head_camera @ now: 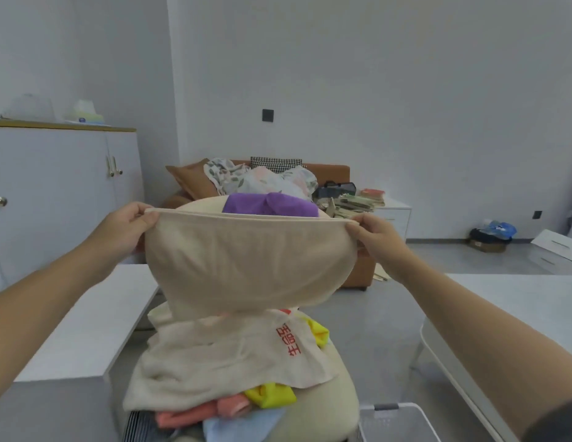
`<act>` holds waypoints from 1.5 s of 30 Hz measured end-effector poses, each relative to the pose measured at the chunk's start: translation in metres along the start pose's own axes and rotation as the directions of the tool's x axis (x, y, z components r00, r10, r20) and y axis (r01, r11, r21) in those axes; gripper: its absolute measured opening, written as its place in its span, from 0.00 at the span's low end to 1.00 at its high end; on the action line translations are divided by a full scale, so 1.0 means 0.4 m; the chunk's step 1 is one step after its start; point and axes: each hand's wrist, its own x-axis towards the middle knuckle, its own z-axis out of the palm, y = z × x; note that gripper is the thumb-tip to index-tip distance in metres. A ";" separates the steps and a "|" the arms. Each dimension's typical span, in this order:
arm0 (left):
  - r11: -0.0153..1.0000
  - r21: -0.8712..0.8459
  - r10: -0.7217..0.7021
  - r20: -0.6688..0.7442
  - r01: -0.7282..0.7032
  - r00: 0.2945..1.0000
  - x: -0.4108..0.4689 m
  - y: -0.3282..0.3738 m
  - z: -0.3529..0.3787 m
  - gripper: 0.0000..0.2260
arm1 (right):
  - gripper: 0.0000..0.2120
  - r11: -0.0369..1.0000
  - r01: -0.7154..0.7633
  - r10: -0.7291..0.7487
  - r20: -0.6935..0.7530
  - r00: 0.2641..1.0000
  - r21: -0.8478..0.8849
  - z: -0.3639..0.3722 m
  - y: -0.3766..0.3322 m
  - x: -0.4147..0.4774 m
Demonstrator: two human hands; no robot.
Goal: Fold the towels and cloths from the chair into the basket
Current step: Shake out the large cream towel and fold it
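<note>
While both pinch top corners, left hand [126,229] & right hand [375,239] stretch beige towel [246,263] betw. them, above chair's cloth pile [227,355].

Beige cloth [246,260] hangs stretched between your left hand [128,228] and right hand [377,237] and curtains off the chair back [195,205]. Its lower edge sits just above the pile [227,355], so there is little room between them. On the left, a white table [87,323] stands close beside the chair, leaving a tight gap. On the right, open floor [374,330] runs to the second table [517,298]. The basket [379,406] sits low beside the seat, with nothing over its rim.
</note>
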 end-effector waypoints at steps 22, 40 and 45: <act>0.926 0.256 -0.290 0.011 0.278 0.957 -0.121 -0.473 0.200 0.10 | 0.06 0.836 -0.541 0.519 0.185 0.834 0.089 0.237 0.506 -0.197; 0.797 -0.144 -0.525 0.318 0.587 0.790 -0.099 -0.514 0.183 0.13 | 0.06 0.951 -0.285 0.308 0.308 0.900 -0.118 0.221 0.569 -0.232; 0.807 -0.080 -0.533 0.327 0.585 0.780 -0.101 -0.518 0.180 0.13 | 0.08 0.935 -0.298 0.346 0.309 0.886 -0.192 0.194 0.570 -0.245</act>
